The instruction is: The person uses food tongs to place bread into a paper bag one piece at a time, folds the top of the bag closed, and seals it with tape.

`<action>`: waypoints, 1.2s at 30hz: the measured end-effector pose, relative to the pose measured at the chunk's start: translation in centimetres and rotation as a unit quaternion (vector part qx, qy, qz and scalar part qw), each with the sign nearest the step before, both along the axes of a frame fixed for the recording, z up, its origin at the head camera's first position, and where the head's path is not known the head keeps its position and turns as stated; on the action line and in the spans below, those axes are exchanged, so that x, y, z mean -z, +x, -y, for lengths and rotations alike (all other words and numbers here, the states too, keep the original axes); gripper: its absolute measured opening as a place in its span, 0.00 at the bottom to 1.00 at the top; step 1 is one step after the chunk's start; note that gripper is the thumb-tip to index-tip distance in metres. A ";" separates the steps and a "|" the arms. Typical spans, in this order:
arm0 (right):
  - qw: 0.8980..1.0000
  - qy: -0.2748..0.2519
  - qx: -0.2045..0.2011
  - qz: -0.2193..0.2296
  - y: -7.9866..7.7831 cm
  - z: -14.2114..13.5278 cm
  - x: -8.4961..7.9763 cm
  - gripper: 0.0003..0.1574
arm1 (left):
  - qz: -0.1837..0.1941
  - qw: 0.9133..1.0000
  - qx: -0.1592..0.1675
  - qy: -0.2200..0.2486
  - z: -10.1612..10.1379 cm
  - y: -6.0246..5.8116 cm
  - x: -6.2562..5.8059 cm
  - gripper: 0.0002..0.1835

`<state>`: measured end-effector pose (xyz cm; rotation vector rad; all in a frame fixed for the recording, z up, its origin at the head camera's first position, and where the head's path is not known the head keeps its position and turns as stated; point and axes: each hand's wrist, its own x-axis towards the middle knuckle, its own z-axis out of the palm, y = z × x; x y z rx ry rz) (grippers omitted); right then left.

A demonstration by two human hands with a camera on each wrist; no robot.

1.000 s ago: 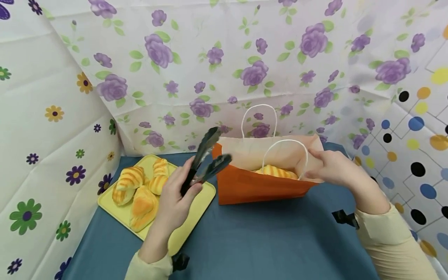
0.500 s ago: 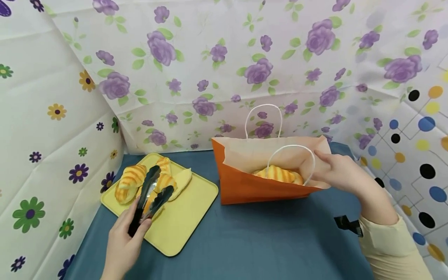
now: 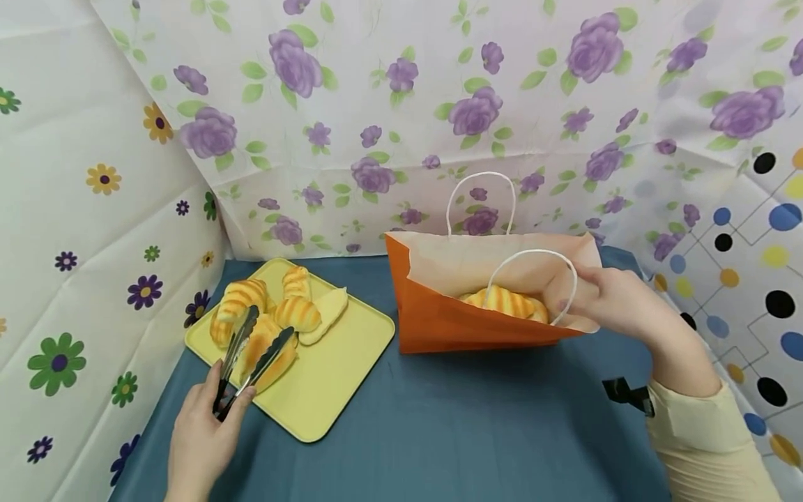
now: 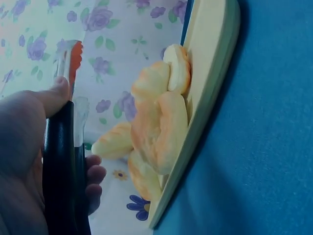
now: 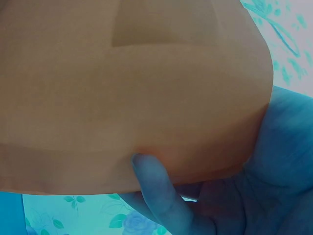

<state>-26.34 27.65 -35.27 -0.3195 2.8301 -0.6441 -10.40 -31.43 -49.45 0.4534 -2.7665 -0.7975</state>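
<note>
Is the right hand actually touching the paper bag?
Touching: in the right wrist view, the right hand grips the paper bag at its edge, one fingertip pressed on it.

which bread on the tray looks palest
The flat cream-coloured oblong bread, farthest right on the yellow rectangular tray. Its plain, pale top sets it apart from the striped golden rolls and the large smooth golden bread.
</note>
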 end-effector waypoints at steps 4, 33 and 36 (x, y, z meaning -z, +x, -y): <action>1.000 0.004 0.002 0.002 0.0 -0.1 -0.3 0.63 | 0.049 0.999 -0.017 -0.005 0.3 -0.2 0.0 0.49; 1.000 0.017 0.002 0.008 -0.1 -0.3 -0.2 0.66 | 0.095 0.990 0.062 -0.079 0.4 -5.2 -2.6 0.52; 1.000 0.019 0.002 0.006 -0.1 -0.4 -0.2 0.65 | 0.097 0.990 0.062 -0.082 0.2 -6.1 -2.6 0.51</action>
